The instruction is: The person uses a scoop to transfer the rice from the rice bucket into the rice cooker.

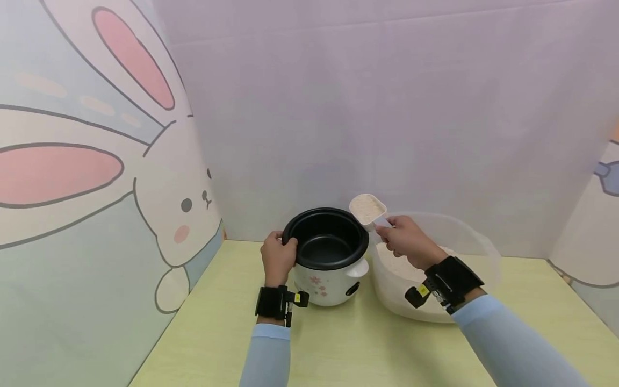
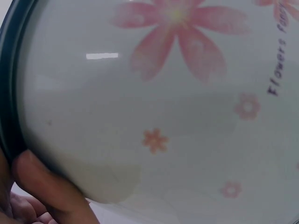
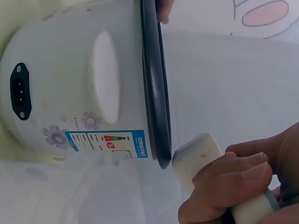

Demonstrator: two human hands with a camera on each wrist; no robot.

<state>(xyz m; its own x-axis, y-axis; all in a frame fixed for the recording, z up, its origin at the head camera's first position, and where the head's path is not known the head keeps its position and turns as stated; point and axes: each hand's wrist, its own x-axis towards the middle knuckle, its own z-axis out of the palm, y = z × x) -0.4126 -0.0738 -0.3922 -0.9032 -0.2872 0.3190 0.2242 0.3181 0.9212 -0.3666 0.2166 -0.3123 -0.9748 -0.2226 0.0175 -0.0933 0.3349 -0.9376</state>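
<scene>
A white rice cooker [image 1: 309, 282] with pink flowers and a black inner pot [image 1: 326, 250] stands on the table, its lid off. My left hand [image 1: 278, 258] holds the left side of its dark rim, the thumb near the rim in the left wrist view. In my right hand [image 1: 408, 242] is the handle of a white measuring scoop [image 1: 367, 208], filled with pale rice grains. The scoop is held at the pot's right rim; in the right wrist view its end is right beside the dark rim [image 3: 156, 84]. The bottom of the pot looks bare and black.
A large translucent tub [image 1: 488, 252] with rice [image 1: 394, 263] in it stands right of the cooker, partly under my right forearm. The table [image 1: 208, 333] is pale yellow-green. A lilac cloth [image 1: 309, 107] hangs behind, and a rabbit-printed panel [image 1: 106, 258] rises on the left.
</scene>
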